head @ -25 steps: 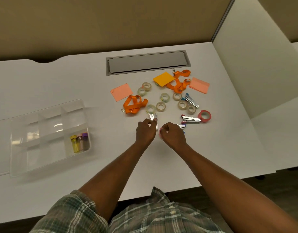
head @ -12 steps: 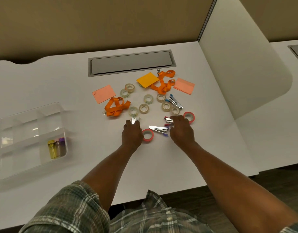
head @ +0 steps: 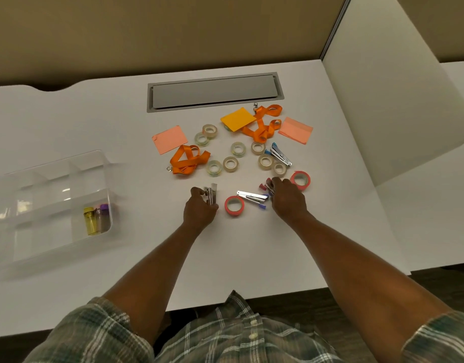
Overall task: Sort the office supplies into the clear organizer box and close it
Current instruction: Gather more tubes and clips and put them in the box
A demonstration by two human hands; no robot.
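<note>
The left hand point(head: 200, 208) has its fingers and thumb curled round a small silver stapler point(head: 211, 195), holding it upright just off the desk point(head: 251, 254). The right hand point(head: 288, 199) reaches forward with its fingers bent over a pink-ended stapler point(head: 266, 185) and seems to pinch it, though the knuckles hide most of the contact. In the gap between the two hands lie a third stapler point(head: 252, 198) with a blue-purple tip and a pink tape roll point(head: 234, 205), the roll just beside the left hand's knuckles. A second pink roll point(head: 300, 180) sits just past the right hand's fingertips. Farther out, beyond both hands, are the clear tape rolls point(head: 230, 164), a blue-handled stapler point(head: 279, 157), two orange lanyards point(head: 189, 161) and some sticky notes point(head: 169, 139). The clear organizer box point(head: 52, 226) stands open well off to the left of the left hand, and its near-right compartment holds a few small vials point(head: 90, 221); the other compartments look bare. The step in hand appears to be gathering the staplers, so the sorting is at an early stage. The next move probably calls for a secure lift by the right hand and then a carry across the body to the box, with both staplers dropped into one free compartment rather than among the vials.
</note>
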